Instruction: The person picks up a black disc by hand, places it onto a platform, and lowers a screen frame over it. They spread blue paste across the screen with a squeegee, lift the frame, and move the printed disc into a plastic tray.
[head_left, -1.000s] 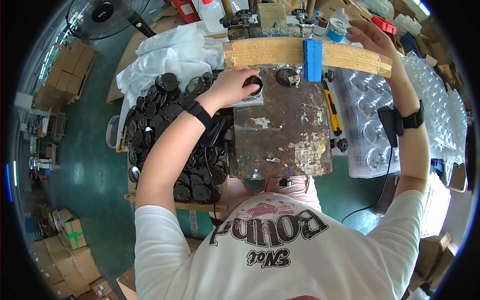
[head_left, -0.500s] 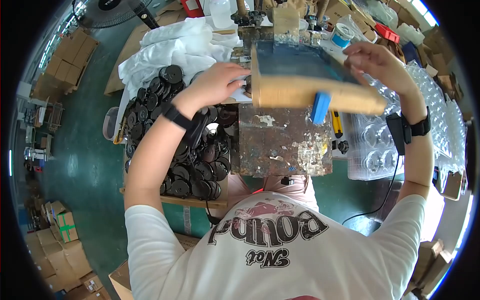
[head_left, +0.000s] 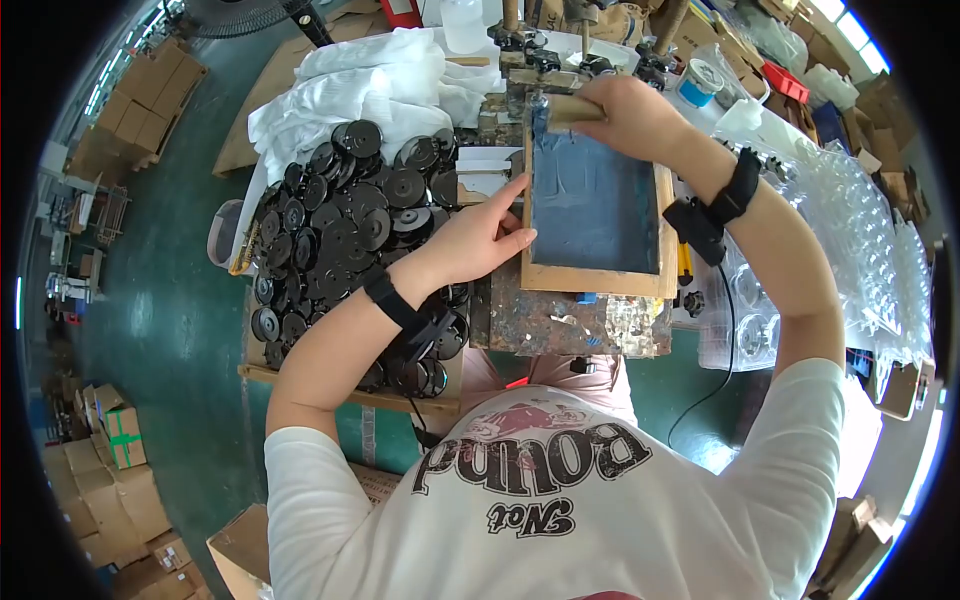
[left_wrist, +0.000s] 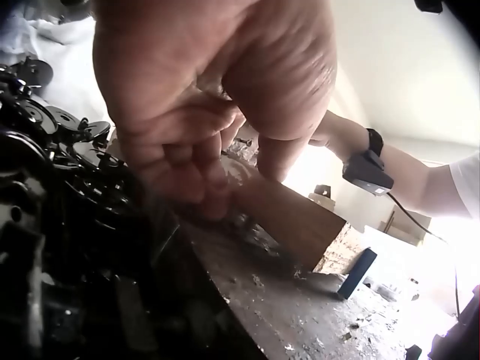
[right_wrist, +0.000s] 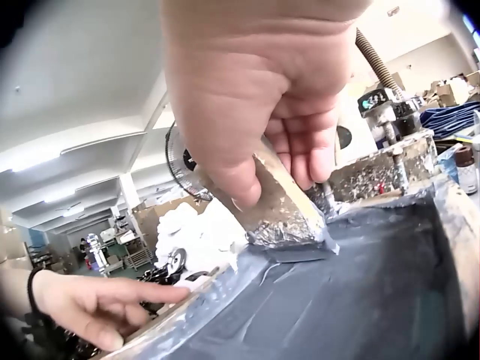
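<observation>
A wooden screen-printing frame (head_left: 600, 279) lies flat over the stained work board (head_left: 560, 325), its mesh (head_left: 598, 205) coated with dark grey-blue ink. My right hand (head_left: 640, 118) grips a wooden squeegee (head_left: 572, 110) at the far left corner of the mesh. In the right wrist view, the thumb and fingers hold the squeegee (right_wrist: 289, 206) from either side, its inky lower edge down on the mesh. At the frame's left side, my left hand (head_left: 465, 240) touches the rim with a straight index finger and thumb. A blue block (left_wrist: 358, 273) shows under the frame's near edge.
Black round parts (head_left: 345, 245) are heaped on the left, beside white cloth (head_left: 360, 95). Clear plastic trays (head_left: 820, 235) stack up on the right. A yellow cutter (head_left: 684, 265) lies by the board, and a white tub (head_left: 700, 83) stands behind.
The screen frame has swung down from its raised position to lie flat. My right hand has moved left and now holds the squeegee. My left hand has left the round part for the frame's rim.
</observation>
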